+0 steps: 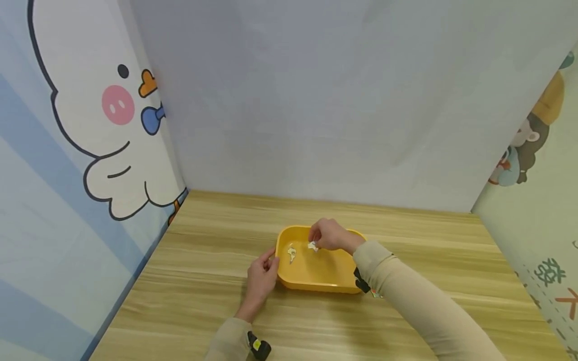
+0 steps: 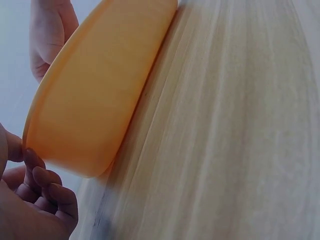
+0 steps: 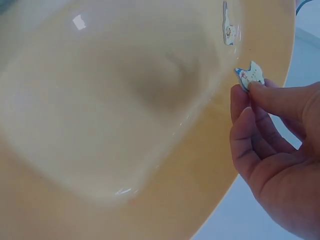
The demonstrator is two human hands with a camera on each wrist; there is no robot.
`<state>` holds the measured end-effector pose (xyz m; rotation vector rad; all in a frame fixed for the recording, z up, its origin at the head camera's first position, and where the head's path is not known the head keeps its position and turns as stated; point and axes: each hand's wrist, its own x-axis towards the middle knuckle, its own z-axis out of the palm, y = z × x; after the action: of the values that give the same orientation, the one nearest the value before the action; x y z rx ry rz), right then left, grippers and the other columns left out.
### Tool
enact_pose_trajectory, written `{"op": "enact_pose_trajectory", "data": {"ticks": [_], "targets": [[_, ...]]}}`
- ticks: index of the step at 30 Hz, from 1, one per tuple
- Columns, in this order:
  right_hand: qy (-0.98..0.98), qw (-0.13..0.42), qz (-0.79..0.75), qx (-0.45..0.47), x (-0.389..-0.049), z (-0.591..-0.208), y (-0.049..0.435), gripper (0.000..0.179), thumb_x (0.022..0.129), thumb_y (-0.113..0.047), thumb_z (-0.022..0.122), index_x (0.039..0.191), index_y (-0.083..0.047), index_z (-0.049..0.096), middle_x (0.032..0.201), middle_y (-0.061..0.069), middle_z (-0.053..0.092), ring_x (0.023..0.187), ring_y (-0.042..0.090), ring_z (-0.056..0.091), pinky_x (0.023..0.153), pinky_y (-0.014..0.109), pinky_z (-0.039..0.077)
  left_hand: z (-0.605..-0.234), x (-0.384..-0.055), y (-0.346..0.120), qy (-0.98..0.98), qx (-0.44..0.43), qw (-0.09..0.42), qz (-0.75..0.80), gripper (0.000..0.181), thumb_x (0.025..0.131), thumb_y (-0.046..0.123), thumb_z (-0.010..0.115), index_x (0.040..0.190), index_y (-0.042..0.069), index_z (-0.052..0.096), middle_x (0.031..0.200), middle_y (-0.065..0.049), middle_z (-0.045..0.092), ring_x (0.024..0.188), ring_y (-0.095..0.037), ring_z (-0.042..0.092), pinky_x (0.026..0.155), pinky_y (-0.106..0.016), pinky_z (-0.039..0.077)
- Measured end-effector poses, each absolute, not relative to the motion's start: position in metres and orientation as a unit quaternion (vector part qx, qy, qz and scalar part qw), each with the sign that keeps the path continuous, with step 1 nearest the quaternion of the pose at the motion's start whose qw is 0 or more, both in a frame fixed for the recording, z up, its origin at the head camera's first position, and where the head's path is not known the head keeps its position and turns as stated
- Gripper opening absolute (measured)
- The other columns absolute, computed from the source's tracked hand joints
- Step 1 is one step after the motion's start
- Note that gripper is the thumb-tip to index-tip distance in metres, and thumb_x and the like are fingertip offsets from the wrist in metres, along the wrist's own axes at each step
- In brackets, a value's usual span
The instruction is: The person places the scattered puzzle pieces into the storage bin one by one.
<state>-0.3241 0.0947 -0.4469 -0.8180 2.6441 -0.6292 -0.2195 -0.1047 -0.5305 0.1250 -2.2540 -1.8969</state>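
My left hand (image 1: 262, 277) pinches one end of the yellow tray (image 1: 316, 273), likely steadying it, while my right hand (image 1: 328, 234) pinches a small printed piece (image 3: 252, 74), presumably for control.

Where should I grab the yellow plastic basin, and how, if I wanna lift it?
Probably by the rim at both short ends, one hand coming from each side. The yellow plastic basin is longer sideways than front to back, so that should balance it. Its raised walls give an edge to pinch; the left hand holds the left end.
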Motion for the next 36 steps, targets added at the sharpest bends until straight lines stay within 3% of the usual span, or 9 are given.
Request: {"op": "enact_pose_trajectory", "data": {"ticks": [8,25,36], "targets": [[0.928,0.144,-0.200,-0.280,-0.325,-0.449,0.087,0.016,0.079,0.004,0.071,0.092,-0.005,0.072,0.084,0.000,0.064,0.079,0.017,0.059,0.070,0.030,0.050,-0.533,-0.222,-0.104,-0.757,0.031,0.116,-0.642,0.030,0.092,0.003,0.059,0.121,-0.005,0.062,0.063,0.000,0.046,0.051,-0.008,0.041,0.043,-0.019,0.033],[0.942,0.123,-0.181,-0.254,-0.325,-0.467,0.063,0.012,0.076,0.007,0.072,0.079,-0.005,0.073,0.077,0.002,0.065,0.076,0.021,0.061,0.067,0.031,0.052,-0.533,-0.220,-0.104,-0.762,0.042,0.106,-0.637,0.033,0.092,0.004,0.059,0.124,-0.004,0.060,0.064,0.000,0.046,0.052,-0.008,0.041,0.044,-0.019,0.034],[0.953,0.126,-0.146,-0.232,-0.326,-0.477,0.057,0.014,0.079,0.006,0.070,0.084,-0.006,0.073,0.083,0.003,0.064,0.079,0.021,0.059,0.071,0.031,0.052,-0.530,-0.220,-0.101,-0.757,0.045,0.093,-0.645,0.033,0.092,0.003,0.058,0.125,-0.004,0.060,0.065,-0.001,0.047,0.054,-0.010,0.042,0.045,-0.019,0.035]]}}
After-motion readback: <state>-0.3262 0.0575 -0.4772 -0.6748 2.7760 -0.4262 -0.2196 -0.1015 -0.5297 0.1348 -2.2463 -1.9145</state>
